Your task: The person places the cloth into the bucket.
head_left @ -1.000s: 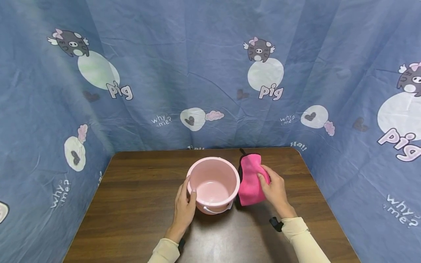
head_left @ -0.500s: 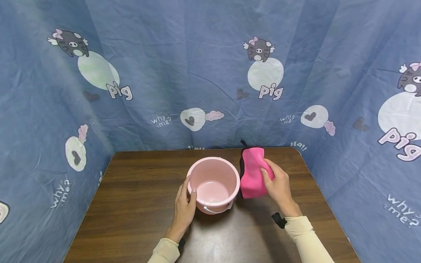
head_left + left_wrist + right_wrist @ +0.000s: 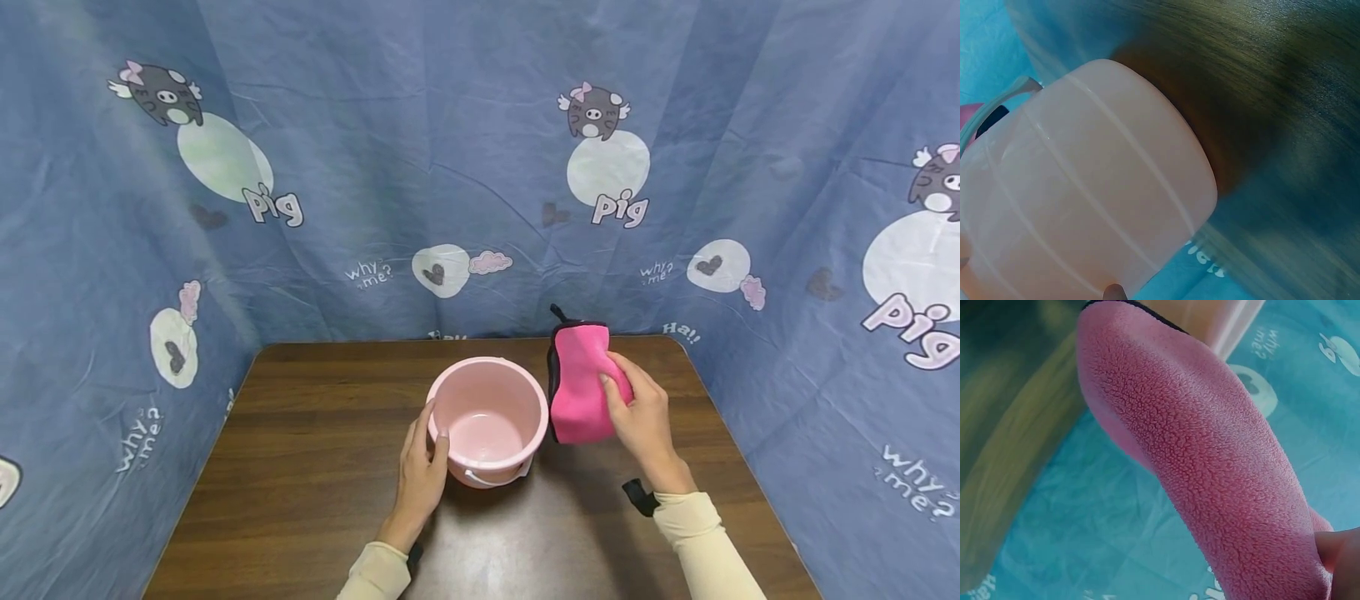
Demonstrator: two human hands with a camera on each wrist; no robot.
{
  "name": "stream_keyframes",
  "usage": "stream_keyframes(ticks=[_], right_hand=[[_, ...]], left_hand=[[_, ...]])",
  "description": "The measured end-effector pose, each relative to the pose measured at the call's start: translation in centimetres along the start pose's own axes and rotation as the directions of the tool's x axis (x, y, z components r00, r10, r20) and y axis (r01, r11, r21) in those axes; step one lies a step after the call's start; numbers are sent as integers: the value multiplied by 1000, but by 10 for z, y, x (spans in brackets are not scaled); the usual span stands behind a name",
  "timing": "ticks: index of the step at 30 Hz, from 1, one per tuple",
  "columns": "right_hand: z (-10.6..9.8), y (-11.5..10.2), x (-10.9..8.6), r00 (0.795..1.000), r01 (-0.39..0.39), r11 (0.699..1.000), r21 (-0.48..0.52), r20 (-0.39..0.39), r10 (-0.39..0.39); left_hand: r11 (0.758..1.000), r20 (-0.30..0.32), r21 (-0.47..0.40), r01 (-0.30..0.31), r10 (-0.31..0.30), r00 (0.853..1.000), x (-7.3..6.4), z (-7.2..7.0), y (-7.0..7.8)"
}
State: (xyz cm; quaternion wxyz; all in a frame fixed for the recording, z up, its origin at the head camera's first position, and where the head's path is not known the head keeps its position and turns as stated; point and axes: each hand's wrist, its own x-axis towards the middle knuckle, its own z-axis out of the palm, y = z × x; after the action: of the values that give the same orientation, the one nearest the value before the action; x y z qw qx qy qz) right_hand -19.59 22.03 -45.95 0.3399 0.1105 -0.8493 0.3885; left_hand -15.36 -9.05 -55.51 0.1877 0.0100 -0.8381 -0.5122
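Note:
A pale pink plastic bucket (image 3: 480, 379) stands upright on the wooden table, its inside bare and its white handle (image 3: 495, 482) hanging down in front. My left hand (image 3: 420, 483) grips its left side near the rim, thumb toward the front. In the left wrist view the bucket's ribbed wall (image 3: 1085, 175) fills the middle, with a fingertip (image 3: 1114, 292) against it. My right hand (image 3: 647, 421) pinches the right edge of a folded bright pink towel (image 3: 581, 379) with black trim and a black loop, held up just right of the bucket. Its fuzzy surface (image 3: 1185, 444) dominates the right wrist view.
The brown wooden table (image 3: 322, 433) extends left, right and in front of the bucket. A blue printed curtain (image 3: 337, 150) encloses it at the back and both sides. Dark straps sit at both wrists.
My right hand has lifted the towel up and slightly to the right, away from the bucket. The left hand and bucket have stayed in place.

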Motion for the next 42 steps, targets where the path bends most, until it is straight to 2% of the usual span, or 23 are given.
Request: stream_keyframes(ticks=[9, 17, 32, 42], right_hand=[[-7, -6, 8, 999, 13, 1000, 2, -40, -13], [-8, -13, 10, 993, 40, 999, 32, -111, -36], [-5, -41, 17, 989, 99, 990, 96, -118, -87], [-9, -57, 24, 974, 173, 979, 105, -167, -154]], left_hand=[[1000, -1, 2, 3, -3, 1000, 0, 0, -1], [1000, 5, 11, 9, -9, 1000, 0, 2, -3], [1000, 4, -1, 9, -9, 1000, 0, 3, -5], [1000, 14, -4, 26, -26, 1000, 0, 3, -5]])
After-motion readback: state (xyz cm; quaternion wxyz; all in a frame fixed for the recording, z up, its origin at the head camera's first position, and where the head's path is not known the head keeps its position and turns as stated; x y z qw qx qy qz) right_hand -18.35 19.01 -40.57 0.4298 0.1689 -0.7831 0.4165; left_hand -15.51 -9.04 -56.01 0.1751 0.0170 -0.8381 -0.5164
